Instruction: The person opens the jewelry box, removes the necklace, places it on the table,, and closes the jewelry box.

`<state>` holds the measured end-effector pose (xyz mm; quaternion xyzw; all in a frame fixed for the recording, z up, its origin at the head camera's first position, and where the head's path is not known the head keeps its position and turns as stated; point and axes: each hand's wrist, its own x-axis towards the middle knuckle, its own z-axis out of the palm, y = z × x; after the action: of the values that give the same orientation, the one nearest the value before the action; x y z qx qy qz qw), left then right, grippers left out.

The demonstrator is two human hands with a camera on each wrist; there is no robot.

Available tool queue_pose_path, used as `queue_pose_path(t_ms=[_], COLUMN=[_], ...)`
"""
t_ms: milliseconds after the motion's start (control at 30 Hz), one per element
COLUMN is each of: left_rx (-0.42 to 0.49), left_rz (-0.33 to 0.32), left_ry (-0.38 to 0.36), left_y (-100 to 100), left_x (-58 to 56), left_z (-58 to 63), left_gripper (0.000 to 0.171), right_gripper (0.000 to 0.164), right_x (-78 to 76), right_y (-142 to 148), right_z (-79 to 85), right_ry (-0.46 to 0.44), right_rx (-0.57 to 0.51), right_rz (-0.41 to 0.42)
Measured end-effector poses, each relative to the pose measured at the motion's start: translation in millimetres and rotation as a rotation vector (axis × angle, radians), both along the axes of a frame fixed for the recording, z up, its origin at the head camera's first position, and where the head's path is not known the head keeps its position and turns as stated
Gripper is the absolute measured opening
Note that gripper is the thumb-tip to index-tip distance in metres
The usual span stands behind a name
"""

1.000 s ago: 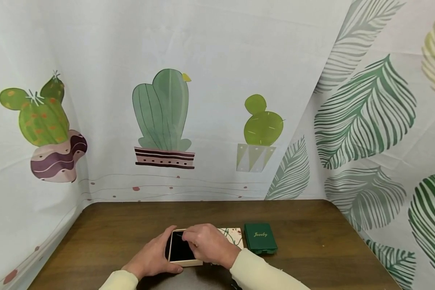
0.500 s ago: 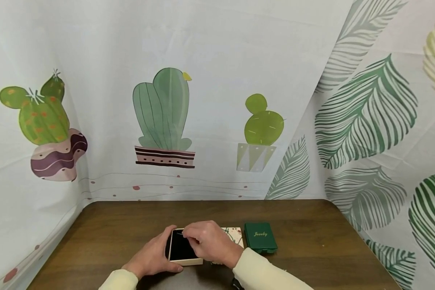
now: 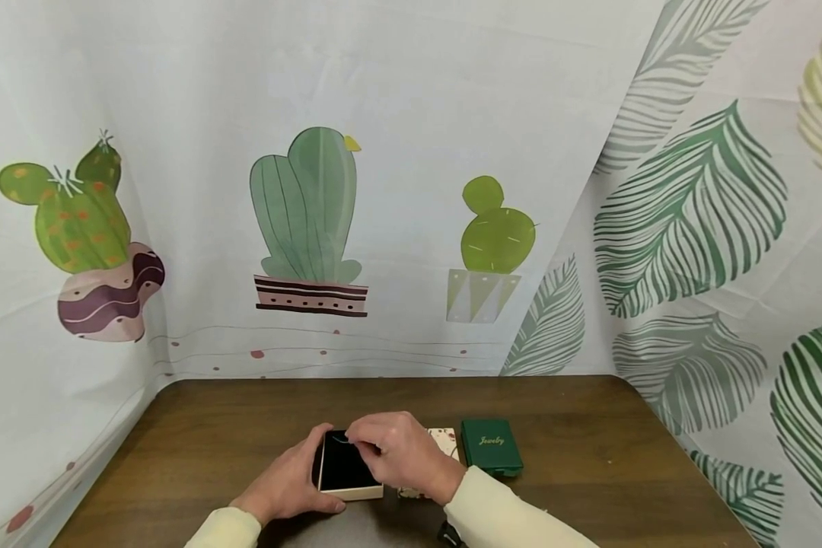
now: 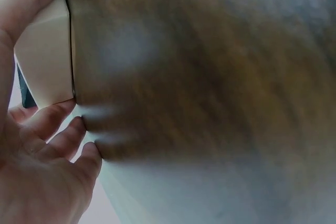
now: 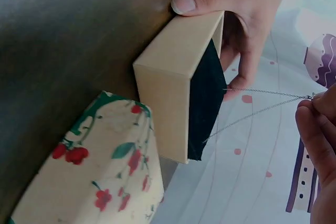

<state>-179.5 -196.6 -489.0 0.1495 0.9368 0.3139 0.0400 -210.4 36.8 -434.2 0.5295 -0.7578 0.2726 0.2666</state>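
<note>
A cream jewelry box [image 3: 359,494] with a black padded insert [image 3: 344,466] sits on the table. My left hand [image 3: 281,481] grips it from the left, thumb at the front side and fingers round the far side, as the left wrist view also shows. Above the insert, my right hand [image 3: 400,455] pinches a thin silver necklace [image 5: 268,93] between thumb and fingertips. In the right wrist view two strands of its chain run taut from the insert up to the pinched end. Whatever hangs lower on the chain is hidden.
A cream lid with red flowers [image 5: 105,161] lies just right of the box, partly under my right forearm. Farther right stands a green box [image 3: 491,445] marked "Jewelry". The brown table [image 3: 562,411] ends at a printed cloth backdrop [image 3: 411,228].
My right hand has risen slightly and shifted a little right, with the chain still pinched. The left hand and the box have stayed in place.
</note>
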Motion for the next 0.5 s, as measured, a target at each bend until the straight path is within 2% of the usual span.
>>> queue_pose_path(t_ms=[233,500], left_rx=[-0.019,-0.026], left_rz=[0.020,0.029], left_ry=[-0.003,-0.014], left_y=[0,0], left_x=[0.5,1.0], left_z=[-0.6,-0.4], left_gripper=[0.116,0.118], right_gripper=[0.019,0.022], right_x=[5.2,7.0], right_y=[2,1], right_z=[-9.8,-27.8], right_ry=[-0.014,0.055], right_rx=[0.076,0.214], right_rz=[0.010,0.010])
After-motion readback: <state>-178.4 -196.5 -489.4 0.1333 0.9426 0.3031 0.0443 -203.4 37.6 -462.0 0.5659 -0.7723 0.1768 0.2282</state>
